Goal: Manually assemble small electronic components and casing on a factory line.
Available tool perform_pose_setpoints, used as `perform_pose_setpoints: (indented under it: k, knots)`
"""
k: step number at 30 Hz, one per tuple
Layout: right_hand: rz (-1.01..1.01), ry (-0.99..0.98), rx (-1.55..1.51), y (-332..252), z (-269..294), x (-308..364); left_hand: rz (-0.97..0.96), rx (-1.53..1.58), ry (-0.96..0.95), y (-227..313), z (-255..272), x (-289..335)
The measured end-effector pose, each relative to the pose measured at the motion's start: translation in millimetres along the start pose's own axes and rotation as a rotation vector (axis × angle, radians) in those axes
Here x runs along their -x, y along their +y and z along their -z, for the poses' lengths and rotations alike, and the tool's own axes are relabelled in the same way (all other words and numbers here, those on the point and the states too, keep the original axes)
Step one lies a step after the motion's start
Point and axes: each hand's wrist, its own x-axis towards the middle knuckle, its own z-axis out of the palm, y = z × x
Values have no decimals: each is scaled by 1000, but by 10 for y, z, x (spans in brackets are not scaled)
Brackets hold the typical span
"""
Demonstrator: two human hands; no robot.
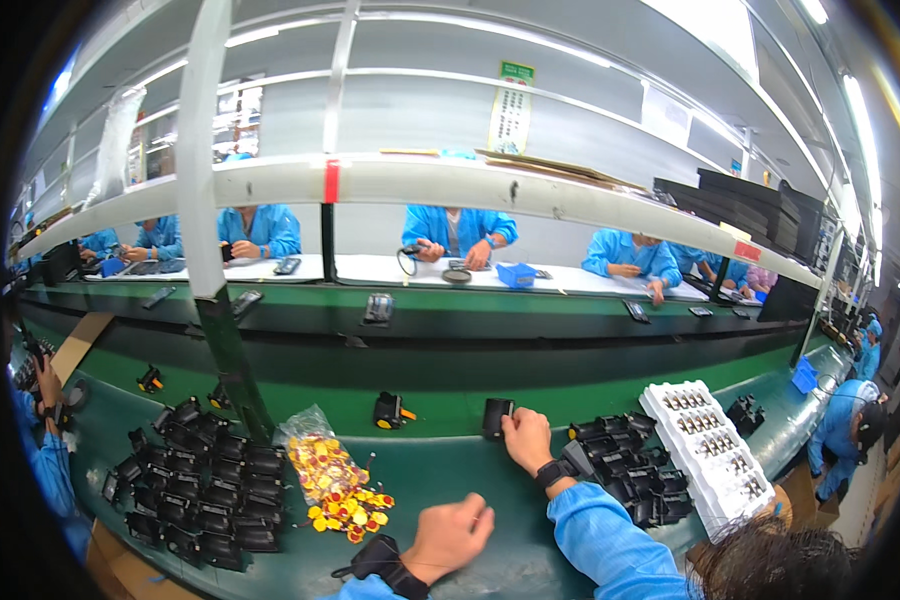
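Observation:
My right hand [528, 440] reaches forward to the edge of the green belt, fingers closed on a small black plastic housing [497, 418]. Its underside and the fingertips behind it are partly hidden. Over the near worktop, my left hand [452, 538] is loosely half-curled with its fingertips apart, and nothing shows between them. Left of that hand lie small yellow and red parts [350, 512], spilling from a clear plastic bag [320, 455]. A large group of black housings [210, 490] covers the worktop farther left. More black housings [630, 465] lie beside my right forearm.
A white foam tray [705, 455] with rows of small metal parts stands at right. On the belt sits a black unit with a yellow piece [392, 410]. A metal post [210, 200] rises at left, and a beam [410, 182] crosses ahead. Co-workers in blue sit opposite.

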Motion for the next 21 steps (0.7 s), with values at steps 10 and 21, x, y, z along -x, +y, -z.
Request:
perform_pose_setpoints:
  k: [10,21]
  knots:
    - [157,352,-121,33,-155,170,168,-498,-346,-294,584,-90]
    - [80,-62,-646,-461,455,1067,166,-631,-222,-657,587,-169]
